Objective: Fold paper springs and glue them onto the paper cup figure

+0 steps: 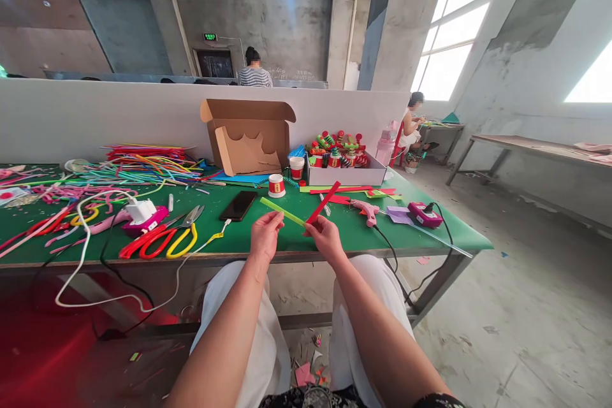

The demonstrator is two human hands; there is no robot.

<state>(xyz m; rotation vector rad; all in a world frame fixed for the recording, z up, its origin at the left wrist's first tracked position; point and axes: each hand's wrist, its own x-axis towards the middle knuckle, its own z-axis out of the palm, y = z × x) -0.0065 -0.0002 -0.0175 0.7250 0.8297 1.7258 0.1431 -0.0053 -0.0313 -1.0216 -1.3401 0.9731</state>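
Near the front edge of the green table, my left hand [266, 234] pinches a light green paper strip [292, 217]. My right hand [326, 237] is closed on a red paper strip [325, 200] that slants up to the right. The two strips meet at my right fingertips; whether they are joined there I cannot tell. Right of my hands lies a pink glue gun [367, 211], among more red and green strips [382, 193]. A red and white paper cup [276, 186] stands beyond my hands, beside a black phone [238, 205].
Red-handled scissors [153, 239], yellow-handled scissors [184, 239] and a white cable [86, 248] lie at left, before a pile of pipe cleaners [138, 169]. At the back are an open cardboard box [253, 134] and a white box [347, 176] of decorated cups. A purple power socket [424, 215] sits right.
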